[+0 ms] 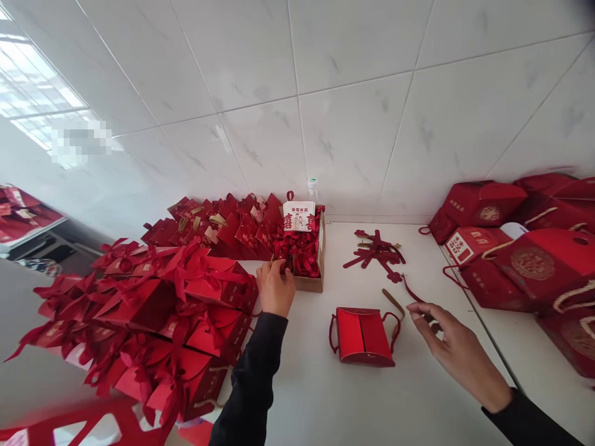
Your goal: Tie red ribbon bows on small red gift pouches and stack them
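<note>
My left hand (275, 287) reaches into a cardboard box (310, 283) full of red ribbon pieces, its fingers curled on something I cannot make out. My right hand (453, 347) hovers over the white table (325, 396) with fingers spread, touching a dark red ribbon strand (411, 291). A small red gift box with cord handles (363, 335) lies on the table between my hands.
A big heap of finished red gift boxes with bows (158, 316) fills the left. Flat red boxes (218, 226) line the back wall. Loose ribbons (376, 253) lie mid-table. Large red gift bags (525, 254) crowd the right side.
</note>
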Demonstrator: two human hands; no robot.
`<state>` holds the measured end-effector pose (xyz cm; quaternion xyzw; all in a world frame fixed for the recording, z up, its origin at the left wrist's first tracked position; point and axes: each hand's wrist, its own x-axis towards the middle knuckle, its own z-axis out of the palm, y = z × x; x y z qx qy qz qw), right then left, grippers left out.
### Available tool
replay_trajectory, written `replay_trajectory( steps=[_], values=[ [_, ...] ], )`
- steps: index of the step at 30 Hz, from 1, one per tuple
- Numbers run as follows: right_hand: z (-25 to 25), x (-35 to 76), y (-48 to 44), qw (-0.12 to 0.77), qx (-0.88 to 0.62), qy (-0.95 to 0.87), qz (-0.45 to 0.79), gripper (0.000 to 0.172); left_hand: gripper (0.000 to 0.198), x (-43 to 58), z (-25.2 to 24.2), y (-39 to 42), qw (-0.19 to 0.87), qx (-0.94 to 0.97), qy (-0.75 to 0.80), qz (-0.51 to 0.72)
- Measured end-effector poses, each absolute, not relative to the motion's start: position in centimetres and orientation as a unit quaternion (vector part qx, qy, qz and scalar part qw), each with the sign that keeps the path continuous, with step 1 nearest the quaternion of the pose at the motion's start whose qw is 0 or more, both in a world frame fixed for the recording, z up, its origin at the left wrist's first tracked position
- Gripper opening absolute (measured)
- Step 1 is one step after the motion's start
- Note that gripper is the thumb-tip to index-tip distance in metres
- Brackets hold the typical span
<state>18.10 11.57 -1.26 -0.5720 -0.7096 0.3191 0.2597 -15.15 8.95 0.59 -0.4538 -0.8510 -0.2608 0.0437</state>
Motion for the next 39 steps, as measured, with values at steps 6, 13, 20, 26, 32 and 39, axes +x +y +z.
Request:
replay_trajectory(
  steps=[6,13,20,26,32,39],
  values=[
    [-2.2,18.4,11.1,0.245,-0.564,-0.714,0.335,0.048,0.034,-16.3,2.8,10.6,0.030,-0.421,-0.896,-0.137],
    [-2.4,18.7,10.3,0.229,-0.565,-0.709,0.354,0.051,0.033,-15.1,4.3,11.4,0.006,-0.458,-0.882,-0.116],
    [-2.5,18.9,9.9,0.220,-0.567,-0.703,0.368,0.051,0.033,-14.4,5.4,11.8,-0.043,-0.478,-0.864,-0.153],
    [-2.5,19.3,9.5,0.225,-0.570,-0.692,0.382,0.054,0.028,-15.5,6.7,10.4,-0.086,-0.460,-0.841,-0.273],
    [-2.0,18.8,9.3,0.218,-0.568,-0.685,0.401,0.055,0.025,-16.3,5.9,9.8,-0.111,-0.434,-0.807,-0.385],
    [-1.5,18.5,9.2,0.236,-0.561,-0.685,0.399,0.053,0.003,-16.5,6.9,9.8,-0.049,-0.441,-0.733,-0.516]
  ],
)
